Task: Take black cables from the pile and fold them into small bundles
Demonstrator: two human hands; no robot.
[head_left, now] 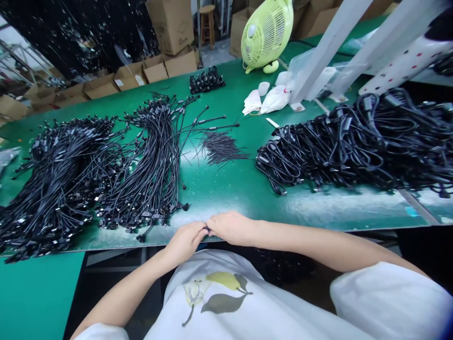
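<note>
My left hand point(186, 242) and my right hand point(232, 228) meet at the front edge of the green table, both with fingers closed. A small black piece point(207, 229) shows between their fingertips; the fingers cover most of it, and its kind cannot be told. Left of my hands lies a pile of straight black cables point(152, 156) with plugs at the ends. Beyond my hands is a heap of short thin black ties point(223, 147). Coiled, bundled black cables point(329, 141) are heaped on the right.
Another cable pile point(63, 165) lies at far left on the green table point(219, 193). Further back are a small black bundle point(207, 80), a yellow-green fan point(267, 35), white wrapped items point(274, 100) and slanted white posts point(329, 52). Cardboard boxes point(130, 75) line the far side.
</note>
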